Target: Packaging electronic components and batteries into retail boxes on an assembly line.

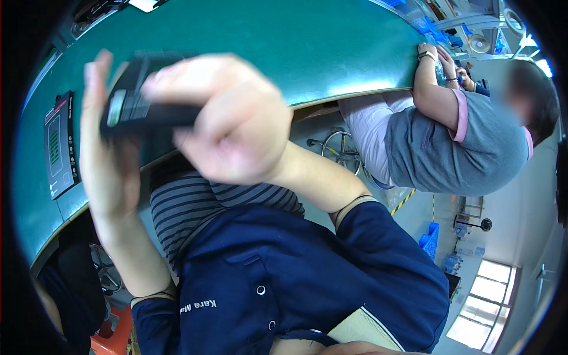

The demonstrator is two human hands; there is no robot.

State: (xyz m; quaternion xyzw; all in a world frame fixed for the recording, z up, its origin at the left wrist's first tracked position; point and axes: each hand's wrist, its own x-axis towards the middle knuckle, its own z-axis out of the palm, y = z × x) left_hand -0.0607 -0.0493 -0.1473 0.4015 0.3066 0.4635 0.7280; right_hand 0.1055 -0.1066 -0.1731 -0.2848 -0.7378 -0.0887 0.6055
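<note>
Both my hands are raised over the near edge of the green table, blurred by motion, with a dark boxy object point(171, 116) between them. It is black, with a small pale greenish patch at its left end; its exact kind is too smeared to make out. My right hand point(239, 121) closes on its right part, fingers curled and thumb pressed in. Against its left end lies my left hand point(109, 154), fingers pointing up along the side, some of them hidden behind it. Left of my hands, a flat black-and-grey box point(61, 145) printed with a device picture rests on the table.
The green tabletop point(307, 44) stretches away to the right. A co-worker in a grey shirt point(455, 142) sits at its right side, forearms on it. Below are a wheeled stool base point(340, 148), an orange stool point(112, 334) and a blue crate point(430, 239). Another person's dark clothing point(71, 284) shows lower left.
</note>
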